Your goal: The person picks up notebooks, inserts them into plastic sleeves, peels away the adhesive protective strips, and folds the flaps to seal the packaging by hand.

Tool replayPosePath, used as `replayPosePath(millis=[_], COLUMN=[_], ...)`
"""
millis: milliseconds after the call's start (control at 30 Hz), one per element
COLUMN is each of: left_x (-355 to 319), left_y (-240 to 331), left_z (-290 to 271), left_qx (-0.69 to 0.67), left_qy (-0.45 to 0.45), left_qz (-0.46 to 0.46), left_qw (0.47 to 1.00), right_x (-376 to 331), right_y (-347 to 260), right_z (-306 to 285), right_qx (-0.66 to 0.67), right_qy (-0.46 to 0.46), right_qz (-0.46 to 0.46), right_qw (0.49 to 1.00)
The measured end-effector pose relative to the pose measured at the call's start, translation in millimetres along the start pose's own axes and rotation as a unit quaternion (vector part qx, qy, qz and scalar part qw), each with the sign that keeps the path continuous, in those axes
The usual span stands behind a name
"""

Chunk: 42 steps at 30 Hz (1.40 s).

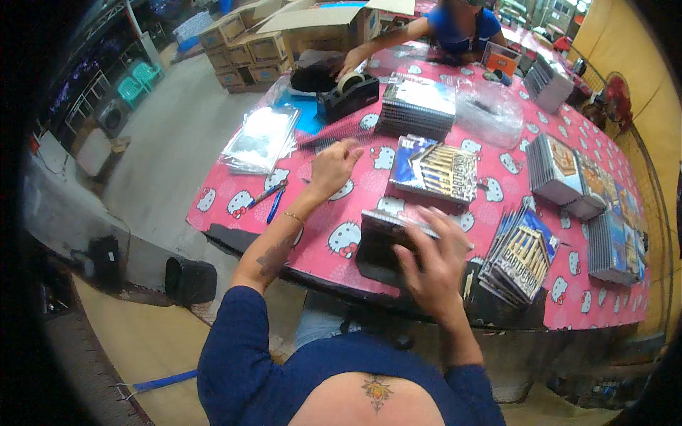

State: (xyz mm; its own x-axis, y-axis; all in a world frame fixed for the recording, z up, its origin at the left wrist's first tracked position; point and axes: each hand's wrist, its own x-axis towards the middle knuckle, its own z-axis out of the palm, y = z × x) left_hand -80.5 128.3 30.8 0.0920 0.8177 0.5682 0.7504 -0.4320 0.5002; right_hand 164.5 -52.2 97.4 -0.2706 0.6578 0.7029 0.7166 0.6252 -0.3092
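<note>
My left hand [335, 168] is above the pink patterned tablecloth, its fingers curled inward; what they hold, if anything, I cannot make out. Just past it lies dark mesh-like material [330, 136]. Slightly blurred, my right hand [440, 259] has its thumb and fingers apart at the right side of a black box-like object [380, 257] by the table's near edge. A thin, light-edged flat piece runs along the top of that object. Beyond it lies a small stack of printed books [435, 170]. Fanned books [522, 255] rest to the right of my right hand.
Clear plastic sleeves [263, 138], pens [275, 204] and a black tape dispenser [348, 97] are on the left. A tall book stack [418, 106] stands beyond, with more book stacks [555, 170] at right. A co-worker in blue [462, 32] reaches toward the dispenser. Cardboard boxes [245, 50] stand behind.
</note>
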Motion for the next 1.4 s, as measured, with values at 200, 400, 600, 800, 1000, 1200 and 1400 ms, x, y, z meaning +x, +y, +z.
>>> replayPosePath(millis=[200,400,600,800,1000,1200,1400], left_x=[-69.9,-104.7,-97.2,-99.3,-93.5,-80.5,-60.7], left_y=[57.5,93.9,85.4,91.6,76.6,80.4,80.7], left_z=[-45.6,-69.0,-60.2,-57.7,-51.8,-66.2,-75.5], left_qx=[-0.279,-0.128,-0.079,-0.167,-0.136,-0.139,-0.106], left_qy=[0.002,0.008,0.023,-0.002,-0.016,-0.119,-0.203], left_qz=[-0.095,-0.001,0.051,-0.02,0.025,0.047,0.096], left_qw=[0.956,0.992,0.995,0.986,0.99,0.982,0.969], right_x=[19.8,23.5,22.6,22.7,24.3,25.9,25.5], right_y=[10.2,8.6,12.4,12.3,11.5,14.1,21.0], right_z=[61.3,62.9,64.5,63.9,60.2,55.2,54.8], right_qx=[-0.029,-0.025,-0.031,-0.03,-0.01,-0.006,0.057], right_qy=[-0.064,-0.061,-0.039,-0.04,-0.052,-0.095,-0.119], right_qz=[0.015,0.011,-0.009,-0.004,-0.016,0.0,-0.005], right_qw=[0.997,0.998,0.999,0.999,0.998,0.995,0.991])
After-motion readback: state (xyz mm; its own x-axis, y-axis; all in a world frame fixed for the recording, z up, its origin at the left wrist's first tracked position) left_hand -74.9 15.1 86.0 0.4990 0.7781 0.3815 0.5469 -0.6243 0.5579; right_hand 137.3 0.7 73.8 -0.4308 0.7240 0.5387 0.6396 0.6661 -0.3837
